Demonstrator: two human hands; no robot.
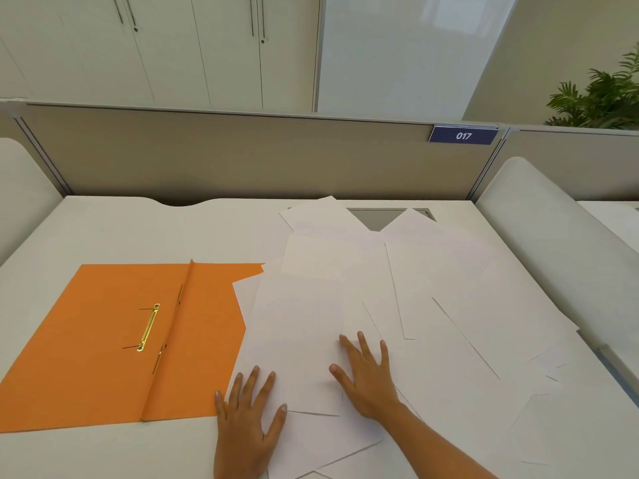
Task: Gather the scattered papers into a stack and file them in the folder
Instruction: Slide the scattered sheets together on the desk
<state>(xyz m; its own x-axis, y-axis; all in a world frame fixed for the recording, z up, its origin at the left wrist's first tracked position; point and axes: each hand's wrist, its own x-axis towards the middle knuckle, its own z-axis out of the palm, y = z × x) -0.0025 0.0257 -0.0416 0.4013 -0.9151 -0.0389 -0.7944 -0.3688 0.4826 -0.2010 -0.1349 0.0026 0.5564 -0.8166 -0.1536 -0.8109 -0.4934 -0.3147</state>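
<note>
Papers [345,288] — scattered, overlapping orange folder [103,340] | left hand [247,420], right hand [368,375] flat on sheets — grip slack

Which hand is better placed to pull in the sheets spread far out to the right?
Right, probably. The right hand lies flat amid the papers, nearer those sheets; the left hand rests at the pile's left edge beside the orange folder.

Both hands lie flat, palms down, fingers spread. The left hand [247,414] sits nearer; the right hand [366,378] seems slightly angled.
</note>
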